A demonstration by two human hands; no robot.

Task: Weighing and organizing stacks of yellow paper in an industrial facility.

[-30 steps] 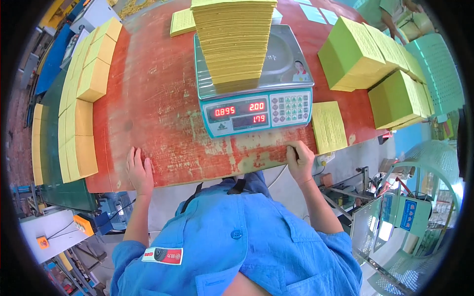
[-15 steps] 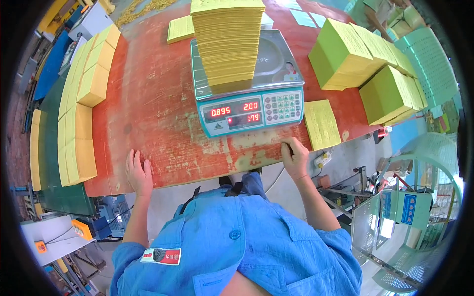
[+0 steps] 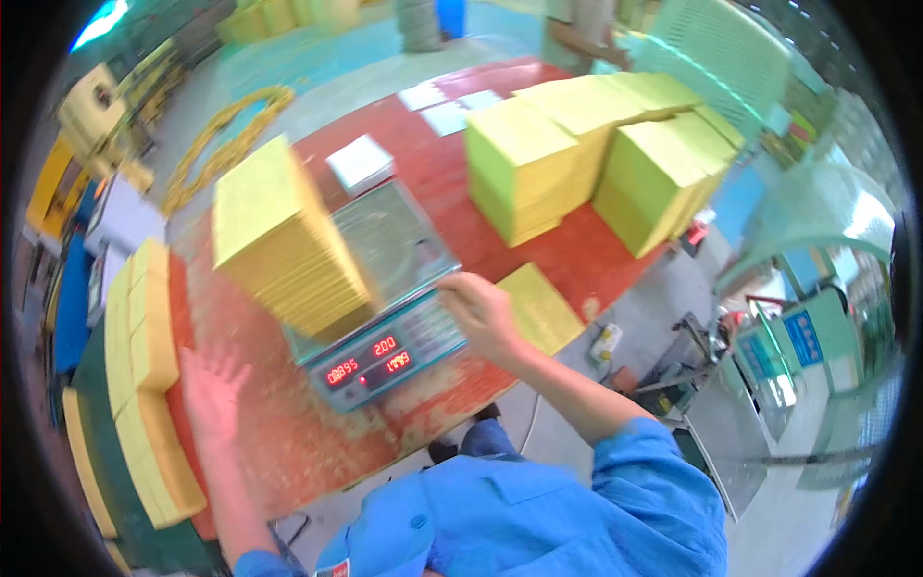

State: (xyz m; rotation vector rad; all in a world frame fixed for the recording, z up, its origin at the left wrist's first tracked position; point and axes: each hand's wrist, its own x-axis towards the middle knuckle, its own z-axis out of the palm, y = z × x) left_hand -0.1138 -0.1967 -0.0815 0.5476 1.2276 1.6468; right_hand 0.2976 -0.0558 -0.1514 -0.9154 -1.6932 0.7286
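A tall stack of yellow paper sheets (image 3: 288,245) stands on the metal pan of a digital scale (image 3: 389,240), its red display lit. My right hand (image 3: 478,310) is at the scale's right front edge, by the keypad; its fingers are curled, and whatever may be in them is hidden. Over the left part of the red table (image 3: 250,452), my left hand (image 3: 213,394) is raised with its fingers spread and nothing in them, blurred by motion. A thin yellow pad (image 3: 538,308) lies right of the scale, near the right forearm.
Yellow paper blocks (image 3: 524,168) stand in rows at the back right, and more blocks (image 3: 144,452) line the left side. White paper (image 3: 361,162) lies behind the scale. A green perforated chair (image 3: 716,58) is beyond the far right edge. A person stands at the back.
The view has turned to the right, so the scale now sits lower left and tilted. My left hand has lifted and spread its fingers. My right hand has moved up to the scale's edge.
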